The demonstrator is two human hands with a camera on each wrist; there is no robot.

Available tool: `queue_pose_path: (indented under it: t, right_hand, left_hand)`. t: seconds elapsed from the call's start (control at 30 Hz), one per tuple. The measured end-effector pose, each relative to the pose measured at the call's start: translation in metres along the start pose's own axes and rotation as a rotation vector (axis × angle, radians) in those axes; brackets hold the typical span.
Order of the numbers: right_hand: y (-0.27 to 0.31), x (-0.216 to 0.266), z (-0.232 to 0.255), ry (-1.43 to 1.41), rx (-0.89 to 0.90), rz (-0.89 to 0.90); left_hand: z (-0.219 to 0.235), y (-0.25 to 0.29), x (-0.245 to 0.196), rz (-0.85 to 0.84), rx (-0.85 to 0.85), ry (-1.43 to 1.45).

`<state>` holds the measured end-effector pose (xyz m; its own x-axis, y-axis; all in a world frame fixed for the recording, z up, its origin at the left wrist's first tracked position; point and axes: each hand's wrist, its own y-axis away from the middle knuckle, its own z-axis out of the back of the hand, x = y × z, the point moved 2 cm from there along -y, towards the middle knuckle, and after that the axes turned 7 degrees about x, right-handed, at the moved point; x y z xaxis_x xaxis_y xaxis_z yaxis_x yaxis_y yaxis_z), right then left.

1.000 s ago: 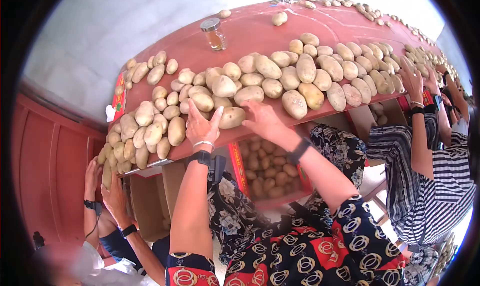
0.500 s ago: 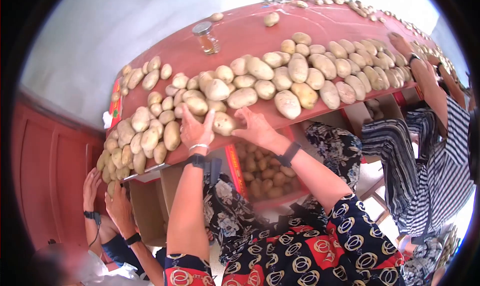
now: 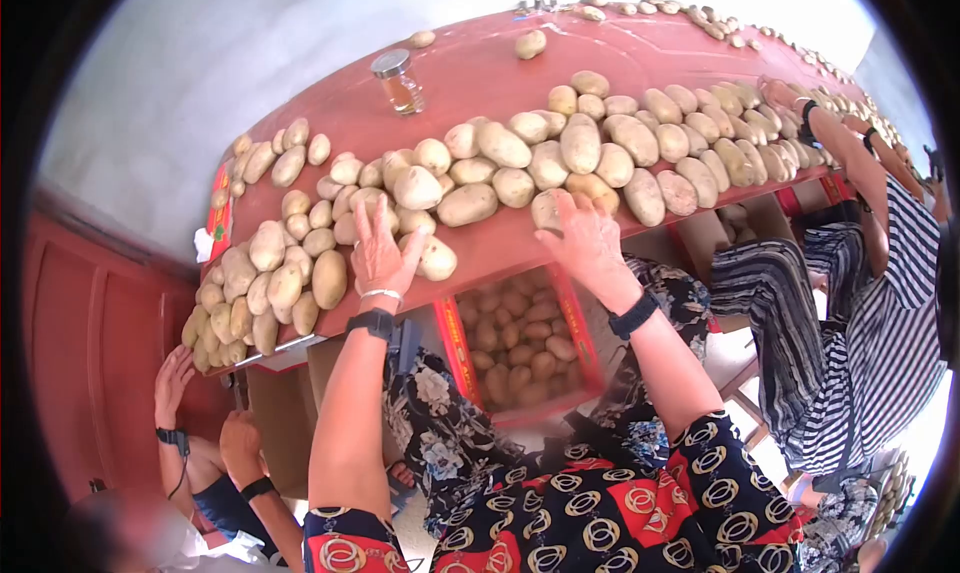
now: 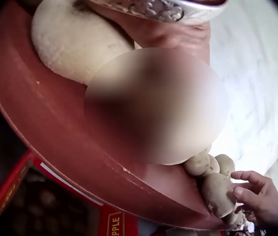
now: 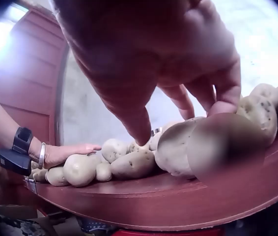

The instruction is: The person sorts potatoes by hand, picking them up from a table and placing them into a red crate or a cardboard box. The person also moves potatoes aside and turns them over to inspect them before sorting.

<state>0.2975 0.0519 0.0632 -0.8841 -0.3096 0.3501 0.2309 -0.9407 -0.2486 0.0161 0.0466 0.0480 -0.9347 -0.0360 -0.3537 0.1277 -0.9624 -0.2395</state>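
Now the right hand point(image 3: 590, 241) has left the near-edge potato point(image 3: 437, 260) for another potato point(image 3: 546, 213) farther right on the desk point(image 3: 490, 254), leaving only the left hand point(image 3: 382, 258), fingers spread, beside the first. The right wrist view alone reveals the gap under the right palm: fingers loosely bent, touching, gripping nothing.

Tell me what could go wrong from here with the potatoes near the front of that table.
The potato by the left grip lies close to the front edge of the table; a nudge might roll it off.
If it fell, it could hit the potatoes in the open box below and bruise.
The heap at the table's left end crowds the edge, so disturbing one potato might send others sliding.
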Motion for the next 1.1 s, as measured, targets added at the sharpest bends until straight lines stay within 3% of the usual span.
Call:
queue_pose_path:
  t: [0.4, 0.53, 0.57, 0.63, 0.7, 0.73, 0.8, 0.83, 0.9, 0.97, 1.03, 1.1]
  right_hand:
    - [-0.012, 0.001, -0.008, 0.038, -0.035, 0.056]
    - [-0.007, -0.009, -0.024, 0.099, -0.243, 0.152]
    - [-0.01, -0.004, -0.012, 0.031, -0.031, 0.059]
    - [-0.009, -0.008, -0.012, 0.037, -0.014, 0.067]
    - [-0.004, -0.005, -0.004, 0.052, -0.294, 0.224]
    - [0.001, -0.001, 0.004, 0.053, -0.284, 0.225]
    - [0.014, 0.009, 0.012, -0.247, -0.104, 0.226]
    - [0.017, 0.01, 0.004, -0.254, -0.093, 0.226]
    - [0.034, 0.013, -0.038, -0.488, 0.543, 0.288]
    - [0.051, 0.007, -0.105, -0.312, 0.89, 0.226]
    - [0.072, 0.002, -0.159, -0.238, 0.852, 0.31]
    - [0.092, -0.005, -0.211, -0.054, 0.974, 0.263]
  left_hand:
    - [0.002, -0.004, -0.007, 0.102, 0.046, -0.012]
    - [-0.009, -0.003, 0.005, 0.0, -0.039, -0.03]
    - [-0.005, -0.002, 0.003, 0.004, 0.003, -0.011]
    - [-0.009, -0.004, 0.003, -0.017, -0.061, -0.083]
    - [-0.007, -0.005, 0.0, 0.018, -0.028, -0.047]
    - [-0.007, -0.005, -0.003, 0.026, -0.022, -0.044]
    - [-0.004, -0.005, -0.006, 0.075, 0.002, 0.018]
    - [-0.003, -0.005, -0.005, 0.085, 0.01, 0.013]
    - [-0.004, -0.005, -0.005, 0.082, 0.049, -0.024]
    - [-0.003, -0.006, -0.006, 0.101, 0.066, -0.053]
    - [-0.005, -0.006, -0.003, 0.052, 0.033, -0.044]
    - [-0.003, -0.004, -0.003, 0.045, 0.035, -0.023]
